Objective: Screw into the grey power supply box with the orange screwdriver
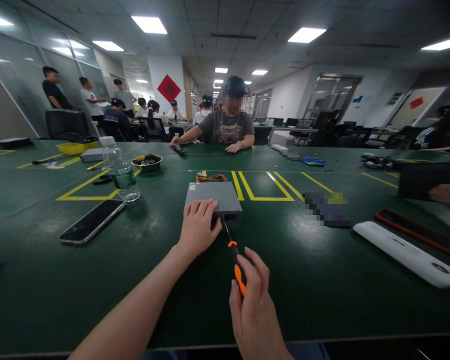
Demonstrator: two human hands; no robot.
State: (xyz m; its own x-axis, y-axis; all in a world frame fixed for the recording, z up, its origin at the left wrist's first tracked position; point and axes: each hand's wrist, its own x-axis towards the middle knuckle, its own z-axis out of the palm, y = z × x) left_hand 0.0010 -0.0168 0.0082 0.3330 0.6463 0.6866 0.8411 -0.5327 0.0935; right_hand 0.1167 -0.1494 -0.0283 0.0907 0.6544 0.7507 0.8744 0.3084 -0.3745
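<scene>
One grey box (210, 194) is seen in the head view on the green surface (165, 310), forward and slightly left of the right grip (254, 290). Its near left edge is clasped by the left grip (198, 222), the nearer. In the right grip a screwdriver (235, 256) is loosely held, its long axis slanted forward-left to the box's near face; whether the tip touches cannot be told.

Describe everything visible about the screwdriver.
The screwdriver has a black-and-orange handle, plastic-looking, with an orange collar and a thin, metallic-looking shaft. It slants away from the wearer, between the fingers of the right hand, which hides the handle's end. Its tip reaches the near side of the grey box; whether it sits in a screw cannot be told.
</scene>
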